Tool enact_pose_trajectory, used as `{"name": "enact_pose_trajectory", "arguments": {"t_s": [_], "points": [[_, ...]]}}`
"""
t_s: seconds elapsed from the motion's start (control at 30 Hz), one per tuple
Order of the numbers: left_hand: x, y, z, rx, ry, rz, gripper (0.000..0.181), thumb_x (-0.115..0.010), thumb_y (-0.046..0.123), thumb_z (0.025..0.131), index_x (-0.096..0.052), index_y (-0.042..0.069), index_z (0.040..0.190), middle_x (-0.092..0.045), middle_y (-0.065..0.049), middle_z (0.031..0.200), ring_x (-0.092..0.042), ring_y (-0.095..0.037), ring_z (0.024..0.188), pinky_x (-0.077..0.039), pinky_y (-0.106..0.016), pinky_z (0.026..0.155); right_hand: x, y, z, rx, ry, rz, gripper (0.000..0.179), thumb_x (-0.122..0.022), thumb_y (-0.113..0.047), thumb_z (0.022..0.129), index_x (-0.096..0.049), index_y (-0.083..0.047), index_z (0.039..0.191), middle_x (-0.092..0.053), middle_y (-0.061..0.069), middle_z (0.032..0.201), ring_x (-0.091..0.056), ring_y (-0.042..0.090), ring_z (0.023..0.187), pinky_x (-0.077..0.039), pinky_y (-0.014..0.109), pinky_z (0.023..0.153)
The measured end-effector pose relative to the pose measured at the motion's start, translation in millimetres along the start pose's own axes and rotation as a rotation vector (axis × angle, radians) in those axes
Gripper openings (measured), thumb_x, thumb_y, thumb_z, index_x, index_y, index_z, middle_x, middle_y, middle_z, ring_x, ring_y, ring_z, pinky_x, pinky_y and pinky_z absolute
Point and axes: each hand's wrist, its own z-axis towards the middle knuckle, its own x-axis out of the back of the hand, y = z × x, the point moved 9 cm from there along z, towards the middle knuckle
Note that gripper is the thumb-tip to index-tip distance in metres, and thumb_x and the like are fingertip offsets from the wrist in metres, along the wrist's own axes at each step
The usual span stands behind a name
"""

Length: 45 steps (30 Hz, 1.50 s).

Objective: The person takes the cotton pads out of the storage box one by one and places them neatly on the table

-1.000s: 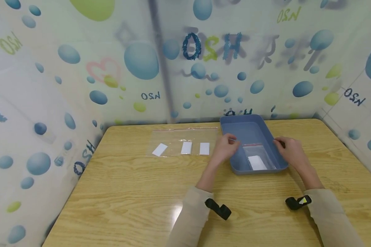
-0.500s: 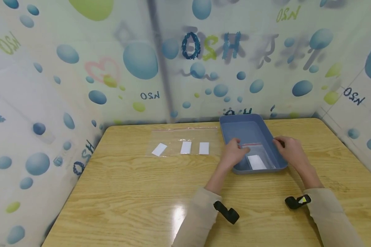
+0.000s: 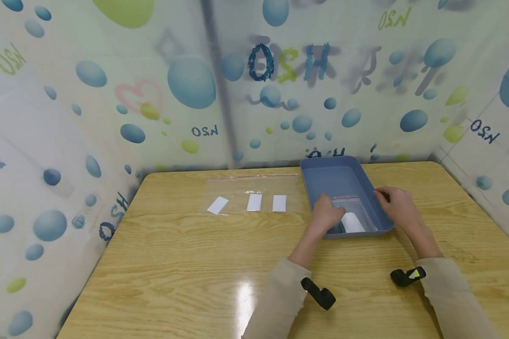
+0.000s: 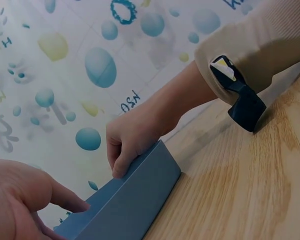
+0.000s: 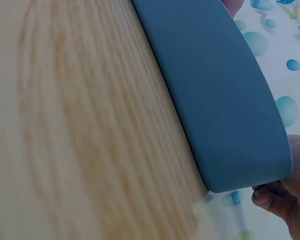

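A blue tray (image 3: pixel 332 176) stands near the table's back edge. Inside its near half lies a small clear zip bag (image 3: pixel 365 212) with a white rectangular piece (image 3: pixel 352 222) in it. My left hand (image 3: pixel 327 215) reaches over the left rim, beside that bag. In the left wrist view the left hand (image 4: pixel 20 200) has thumb and finger spread apart, though its other fingertips are hidden. My right hand (image 3: pixel 400 206) grips the tray's right rim near the front corner. Part of the right hand (image 5: pixel 287 197) shows at the tray wall in the right wrist view.
Left of the tray, a larger clear zip bag (image 3: pixel 233 188) lies flat on the wooden table (image 3: pixel 174 263). Three white rectangles (image 3: pixel 254 202) are spread along it, seemingly inside. A patterned curtain (image 3: pixel 152 108) hangs behind and at the sides.
My left hand has moved from the tray's left rim, rightward and nearer to me, into the tray by the small bag. The right hand keeps its grip; the tray stays put.
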Motion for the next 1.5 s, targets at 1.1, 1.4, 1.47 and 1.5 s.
{"name": "enact_pose_trajectory", "arguments": {"t_s": [1.1,1.4,1.47,1.5], "points": [[-11.9,-1.9,2.8,-0.035,0.114,-0.171,0.006,-0.073,0.003,0.089,-0.069,0.003,0.094,-0.065,-0.001,0.067,-0.063,-0.013,0.054,-0.045,-0.022,0.051,-1,1,-0.5,-0.003,-0.002,0.002,0.021,-0.063,-0.002,0.099,-0.068,0.016,0.107,-0.069,0.032,0.095,-0.066,0.038,0.075,-0.053,0.053,0.065],[-11.9,-1.1,2.2,-0.071,0.138,-0.267,0.005,-0.071,0.002,0.093,-0.072,0.006,0.094,-0.064,0.003,0.067,-0.069,-0.025,0.059,-0.041,-0.022,0.045,0,-1,-0.5,0.008,-0.002,0.009,0.02,-0.062,-0.002,0.099,-0.068,0.016,0.106,-0.069,0.031,0.093,-0.065,0.036,0.073,-0.052,0.051,0.063],[-10.5,0.4,1.6,-0.093,0.153,-0.261,0.003,-0.07,0.004,0.094,-0.073,0.006,0.093,-0.063,0.003,0.066,-0.068,-0.023,0.057,-0.04,-0.021,0.044,0,-1,-0.7,0.007,-0.004,0.013,0.02,-0.062,-0.002,0.099,-0.068,0.016,0.106,-0.069,0.031,0.093,-0.065,0.037,0.073,-0.052,0.051,0.063],[-9.4,1.4,1.1,-0.105,0.162,-0.254,0.004,-0.07,0.005,0.094,-0.073,0.006,0.092,-0.064,0.003,0.066,-0.067,-0.022,0.055,-0.04,-0.021,0.044,0,-1,-0.7,0.005,-0.004,0.014,0.021,-0.062,-0.002,0.099,-0.068,0.016,0.107,-0.069,0.031,0.093,-0.065,0.037,0.074,-0.052,0.051,0.064]]}}
